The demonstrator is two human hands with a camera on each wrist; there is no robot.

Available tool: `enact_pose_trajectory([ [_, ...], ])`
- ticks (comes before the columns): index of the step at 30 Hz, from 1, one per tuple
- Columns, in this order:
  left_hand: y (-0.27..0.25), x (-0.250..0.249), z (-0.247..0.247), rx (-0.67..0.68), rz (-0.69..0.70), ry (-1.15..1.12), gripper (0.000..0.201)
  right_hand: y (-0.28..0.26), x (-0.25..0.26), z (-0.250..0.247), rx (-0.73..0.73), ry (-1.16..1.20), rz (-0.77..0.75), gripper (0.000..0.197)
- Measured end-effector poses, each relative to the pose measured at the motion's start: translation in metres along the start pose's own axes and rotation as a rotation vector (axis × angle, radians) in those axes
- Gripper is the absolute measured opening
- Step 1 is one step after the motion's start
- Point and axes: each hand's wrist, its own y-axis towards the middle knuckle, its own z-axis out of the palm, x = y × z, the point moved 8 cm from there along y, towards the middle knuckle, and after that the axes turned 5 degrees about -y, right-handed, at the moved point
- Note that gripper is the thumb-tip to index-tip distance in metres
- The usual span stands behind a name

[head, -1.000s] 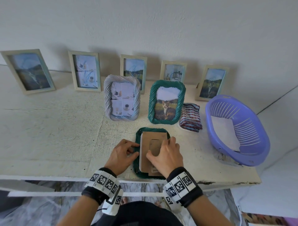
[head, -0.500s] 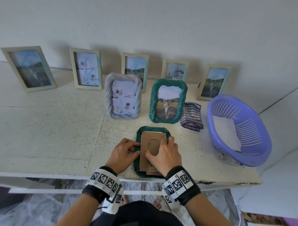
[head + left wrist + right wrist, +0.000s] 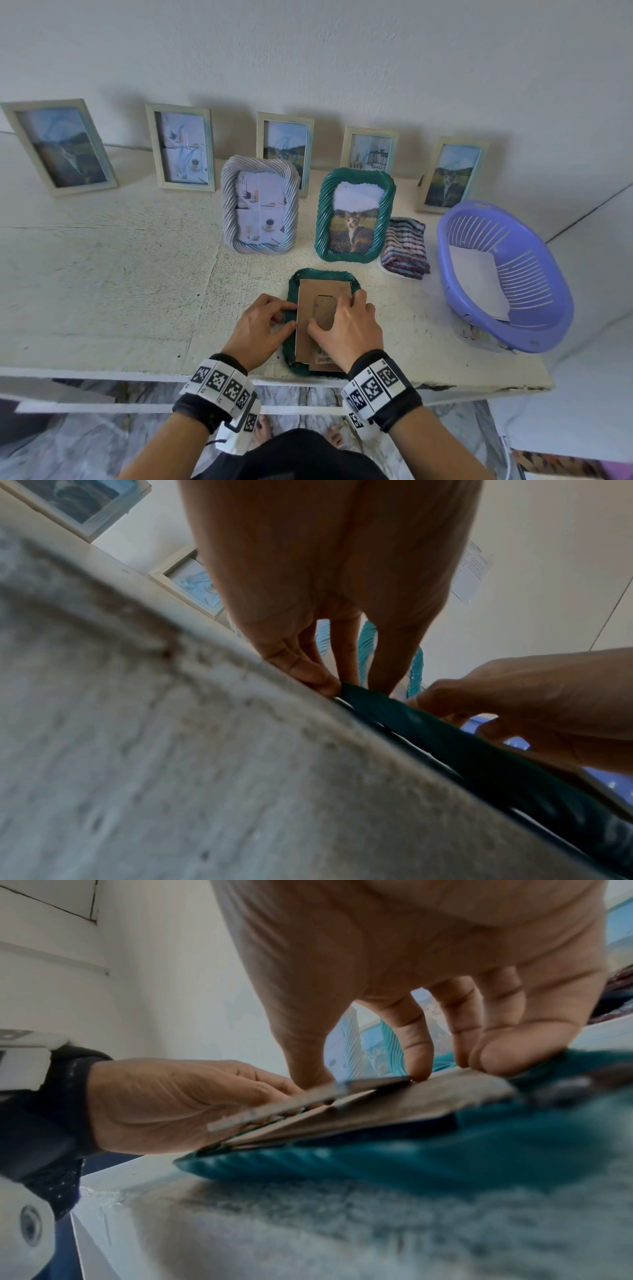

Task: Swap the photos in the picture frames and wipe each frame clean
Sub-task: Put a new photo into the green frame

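A dark green twisted frame [image 3: 322, 273] lies face down at the table's near edge, its brown cardboard backing [image 3: 317, 286] on top. My left hand [image 3: 277, 313] holds the frame's left rim with bent fingers; its fingertips [image 3: 322, 681] sit where the rim [image 3: 445, 739] meets the table. My right hand [image 3: 342, 315] rests on the backing. In the right wrist view its thumb and fingers [image 3: 418, 1053] pinch a cardboard layer [image 3: 308, 1099] whose left edge is raised off the frame [image 3: 445, 1153]. A second green frame [image 3: 354, 216] with a cat photo and a grey twisted frame [image 3: 260, 205] stand upright behind.
A folded striped cloth [image 3: 404, 248] lies right of the cat frame. A purple plastic basket [image 3: 534, 329] holding white paper [image 3: 476, 281] sits at the right end. Several pale wooden frames [image 3: 181, 147] lean along the wall. The table edge [image 3: 137, 373] runs just under my wrists.
Both hands stay on the face-down frame and its backing. Only the view has shifted slightly.
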Motion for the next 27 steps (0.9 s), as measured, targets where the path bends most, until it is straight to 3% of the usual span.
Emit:
enact_pose_trajectory([
  [6,0.000,-0.001,-0.002,0.005,-0.010,0.026,0.030,-0.005,-0.008,-0.003,-0.040,0.014,-0.016,0.074],
  [10,-0.007,-0.025,0.001,-0.031,0.172,0.184,0.044,-0.012,-0.028,-0.013,-0.109,0.122,-0.119,0.038],
  [13,-0.013,-0.042,0.021,0.118,0.292,0.288,0.044,-0.024,-0.038,-0.010,-0.086,0.155,-0.302,0.016],
  [16,-0.015,-0.047,0.037,0.223,0.333,0.360,0.041,-0.040,-0.045,-0.002,-0.027,0.111,-0.441,0.023],
  [19,-0.014,-0.047,0.039,0.232,0.329,0.383,0.037,-0.055,-0.051,0.005,-0.042,0.116,-0.495,0.032],
  [27,-0.013,-0.047,0.038,0.218,0.333,0.432,0.033,-0.072,-0.047,0.007,-0.053,-0.017,-0.600,0.019],
])
